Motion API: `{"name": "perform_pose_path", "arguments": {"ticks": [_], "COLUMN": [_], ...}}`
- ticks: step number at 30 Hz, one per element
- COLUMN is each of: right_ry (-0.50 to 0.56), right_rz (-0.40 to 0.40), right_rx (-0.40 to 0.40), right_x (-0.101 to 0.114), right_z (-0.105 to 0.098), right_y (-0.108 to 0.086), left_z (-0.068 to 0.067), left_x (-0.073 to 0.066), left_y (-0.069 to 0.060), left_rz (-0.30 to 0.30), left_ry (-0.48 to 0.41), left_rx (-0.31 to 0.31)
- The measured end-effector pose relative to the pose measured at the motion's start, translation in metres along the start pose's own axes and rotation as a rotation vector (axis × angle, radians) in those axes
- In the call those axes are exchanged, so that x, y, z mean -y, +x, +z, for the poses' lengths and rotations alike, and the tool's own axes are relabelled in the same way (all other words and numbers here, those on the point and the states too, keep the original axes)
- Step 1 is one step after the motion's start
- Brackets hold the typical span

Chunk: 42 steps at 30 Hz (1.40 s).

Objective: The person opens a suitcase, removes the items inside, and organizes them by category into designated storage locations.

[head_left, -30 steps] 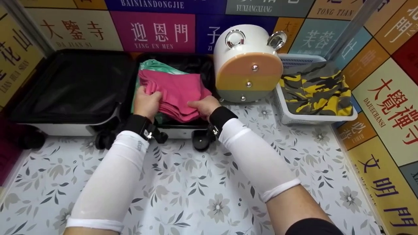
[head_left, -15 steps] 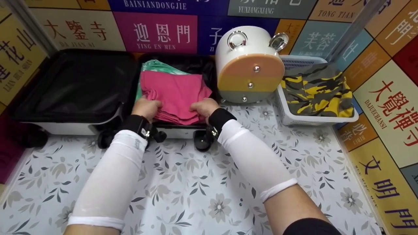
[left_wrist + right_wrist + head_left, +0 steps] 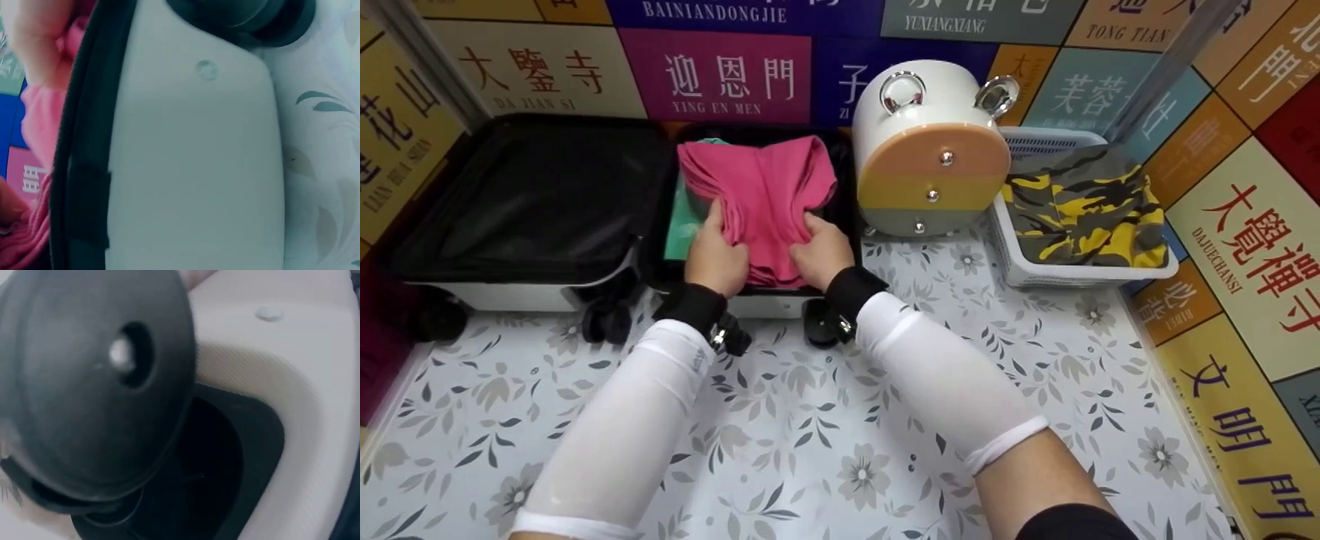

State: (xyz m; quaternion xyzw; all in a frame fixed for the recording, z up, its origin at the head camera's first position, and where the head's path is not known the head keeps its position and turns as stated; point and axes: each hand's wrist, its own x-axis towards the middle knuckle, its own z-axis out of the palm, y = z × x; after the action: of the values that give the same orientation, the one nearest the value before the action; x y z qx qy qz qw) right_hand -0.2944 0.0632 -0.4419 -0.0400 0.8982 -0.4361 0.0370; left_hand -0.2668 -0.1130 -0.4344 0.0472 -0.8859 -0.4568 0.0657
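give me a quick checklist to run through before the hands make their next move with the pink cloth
1. Left hand has a grip on the pink cloth: ok.
2. Right hand grips its other side: ok.
3. Pink cloth lies flat: not ok, it is bunched into folds between the hands.
4. Suitcase front free of overhanging cloth: ok, none hangs down its white side.
5. Green cloth is in the suitcase: ok, partly covered by the pink.
6. Green cloth smooth under the pink: cannot tell, that part is hidden.
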Motion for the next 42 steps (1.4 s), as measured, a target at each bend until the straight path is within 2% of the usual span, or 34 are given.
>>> {"name": "perform_pose_path", "arguments": {"ticks": [4,6,8,11,14,16,18,19,20,23,25,27,30,34,36,38,42], "right_ry": [0.051,0.113,0.203,0.394,0.627,0.786,0.891,0.905,0.875,0.693,0.551,0.501,0.573,0.831,0.884,0.848,0.692], "right_rz": [-0.061,-0.082,-0.101,-0.119,-0.138,-0.152,-0.189,-0.222,-0.26,-0.387,-0.445,-0.471,-0.464,-0.394,-0.349,-0.322,-0.31], "right_rx": [-0.076,-0.099,-0.121,-0.133,-0.095,-0.036,0.037,0.071,0.093,0.113,0.062,0.006,-0.09,-0.2,-0.265,-0.331,-0.472], "right_x": [0.0,0.0,0.0,0.001,0.0,-0.002,-0.004,-0.005,-0.007,-0.011,-0.013,-0.013,-0.012,-0.006,-0.004,-0.002,-0.003], "right_z": [-0.002,-0.004,-0.005,-0.008,-0.011,-0.015,-0.019,-0.021,-0.023,-0.028,-0.03,-0.033,-0.038,-0.049,-0.056,-0.064,-0.076], "right_y": [-0.006,-0.01,-0.014,-0.021,-0.03,-0.036,-0.04,-0.042,-0.043,-0.045,-0.047,-0.049,-0.054,-0.06,-0.062,-0.064,-0.066], "left_z": [0.006,0.008,0.01,0.012,0.014,0.015,0.016,0.017,0.018,0.024,0.027,0.029,0.03,0.03,0.032,0.035,0.042], "left_x": [-0.008,-0.013,-0.018,-0.026,-0.034,-0.039,-0.044,-0.047,-0.05,-0.057,-0.062,-0.067,-0.075,-0.089,-0.097,-0.103,-0.113], "left_y": [-0.008,-0.012,-0.016,-0.021,-0.025,-0.027,-0.029,-0.03,-0.032,-0.037,-0.039,-0.041,-0.043,-0.048,-0.05,-0.052,-0.053], "left_rz": [0.078,0.115,0.147,0.189,0.23,0.256,0.286,0.302,0.317,0.364,0.403,0.44,0.496,0.545,0.559,0.574,0.606], "left_ry": [-0.03,-0.045,-0.064,-0.092,-0.116,-0.132,-0.16,-0.183,-0.208,-0.294,-0.348,-0.375,-0.409,-0.453,-0.463,-0.447,-0.447], "left_rx": [-0.087,-0.121,-0.147,-0.172,-0.199,-0.224,-0.251,-0.261,-0.266,-0.257,-0.243,-0.236,-0.232,-0.204,-0.187,-0.186,-0.178]}}
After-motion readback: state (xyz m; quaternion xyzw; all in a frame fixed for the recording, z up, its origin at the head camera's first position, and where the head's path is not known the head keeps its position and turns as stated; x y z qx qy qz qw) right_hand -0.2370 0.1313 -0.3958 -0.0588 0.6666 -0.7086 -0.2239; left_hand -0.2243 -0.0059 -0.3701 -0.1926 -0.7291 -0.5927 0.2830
